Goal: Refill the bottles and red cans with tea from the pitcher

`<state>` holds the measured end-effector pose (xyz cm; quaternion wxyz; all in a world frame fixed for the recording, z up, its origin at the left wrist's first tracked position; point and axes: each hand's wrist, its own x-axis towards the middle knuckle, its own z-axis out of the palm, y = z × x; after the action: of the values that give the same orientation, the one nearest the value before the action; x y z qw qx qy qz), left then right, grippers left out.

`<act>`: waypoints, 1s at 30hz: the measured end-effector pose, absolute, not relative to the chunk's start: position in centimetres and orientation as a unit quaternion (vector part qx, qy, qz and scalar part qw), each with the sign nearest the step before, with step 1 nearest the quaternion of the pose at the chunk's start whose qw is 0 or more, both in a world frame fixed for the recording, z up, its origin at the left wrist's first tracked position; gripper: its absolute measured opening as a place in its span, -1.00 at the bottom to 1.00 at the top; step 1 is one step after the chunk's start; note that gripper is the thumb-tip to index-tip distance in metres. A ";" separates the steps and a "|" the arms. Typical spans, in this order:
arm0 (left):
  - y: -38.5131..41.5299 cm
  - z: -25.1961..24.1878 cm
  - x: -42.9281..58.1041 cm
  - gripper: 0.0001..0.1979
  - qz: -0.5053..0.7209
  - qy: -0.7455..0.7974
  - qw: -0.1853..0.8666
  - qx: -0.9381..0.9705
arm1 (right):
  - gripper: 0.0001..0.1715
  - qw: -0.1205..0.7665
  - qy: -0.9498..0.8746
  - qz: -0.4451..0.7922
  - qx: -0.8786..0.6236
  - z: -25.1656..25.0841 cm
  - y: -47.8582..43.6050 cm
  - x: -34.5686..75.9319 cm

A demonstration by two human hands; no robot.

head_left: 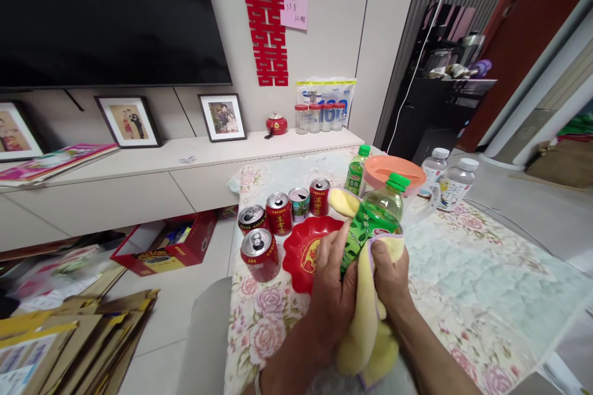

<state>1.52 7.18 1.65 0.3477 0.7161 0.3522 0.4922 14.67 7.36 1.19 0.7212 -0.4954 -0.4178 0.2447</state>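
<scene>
Tilted to the right, a green-capped plastic bottle [380,207] with a green label is held over the near part of the table. My left hand [331,274] is wrapped round its lower part. A yellow cloth [364,311] with a purple edge is in my right hand [391,271], whose fingers press it against the bottle's label. One end of the cloth shows behind the bottle; the rest hangs below my hands. Just left of the bottle lies a red scalloped plate [296,259], partly covered by my left hand.
Several drink cans [260,254] stand left of the plate. Behind the held bottle are another green bottle [356,170], a pitcher with an orange lid [393,170] and two white-capped bottles [456,185]. A flowered cloth [269,327] covers the table. Flattened cardboard [88,345] lies at lower left.
</scene>
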 end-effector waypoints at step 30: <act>8.6 3.0 0.2 -0.50 0.558 0.368 0.608 0.428 | 0.07 0.558 -0.538 0.503 -0.383 2.0 8.2 14.1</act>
<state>0.21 8.59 3.02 0.6080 0.4282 0.3683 0.5580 14.12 8.24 2.03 0.5578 -0.3832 -0.5378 0.5028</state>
